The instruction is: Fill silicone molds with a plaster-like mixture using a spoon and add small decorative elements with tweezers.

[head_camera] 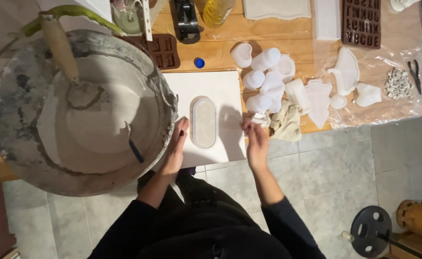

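A: Where is the oval mould (pixel 204 122)?

B: It lies at the centre of the frame, flat on a white board (pixel 223 96) that rests on the wooden table (pixel 225 36). It looks filled with something pale.

A: And the hands?

B: The left hand (pixel 175 151) sits just left of the mould, fingers held together and pointing up the frame, its side along the board's edge near the big bucket (pixel 76 110). The right hand (pixel 256 143) is at the board's right edge, fingers loosely bent. Whether it pinches anything, one cannot tell.

A: What is in the bucket?

B: It fills the left of the frame, grey and crusted, with white mix inside and a wooden handle (pixel 59 48) standing in it.

A: Beyond that?

B: To the upper right of the board lies a cluster of white moulds (pixel 266 79), a crumpled rag (pixel 285 123) just below them, and a blue cap (pixel 199 62) above the board. Brown letter moulds (pixel 362 21) sit at the top right.
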